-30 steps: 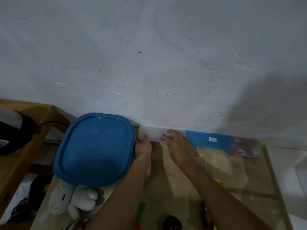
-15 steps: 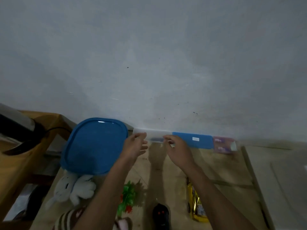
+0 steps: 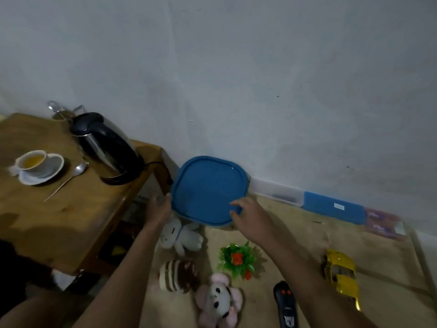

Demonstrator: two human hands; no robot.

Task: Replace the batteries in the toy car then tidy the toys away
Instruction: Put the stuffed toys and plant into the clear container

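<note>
A container with a blue lid (image 3: 208, 188) stands on the floor by the wall. My left hand (image 3: 159, 208) touches its left edge with fingers spread. My right hand (image 3: 249, 215) rests its fingertips on the lid's near right corner. A gold toy car (image 3: 340, 273) lies at the right, and a black remote (image 3: 285, 301) lies near the bottom. A white plush rabbit (image 3: 183, 235), a striped brown plush (image 3: 177, 275), a pink plush elephant (image 3: 220, 301) and a green plastic plant (image 3: 237, 259) lie between my arms.
A slim case, clear and blue (image 3: 307, 200), lies along the wall, with a pink packet (image 3: 383, 223) at its right end. A wooden table (image 3: 59, 209) at the left carries a black kettle (image 3: 104, 145), a cup on a saucer (image 3: 35, 164) and a spoon (image 3: 68, 178).
Both hands left the slim case by the wall and moved left to the blue-lidded container. The view dropped and shifted left, bringing the table and more toys into sight.
</note>
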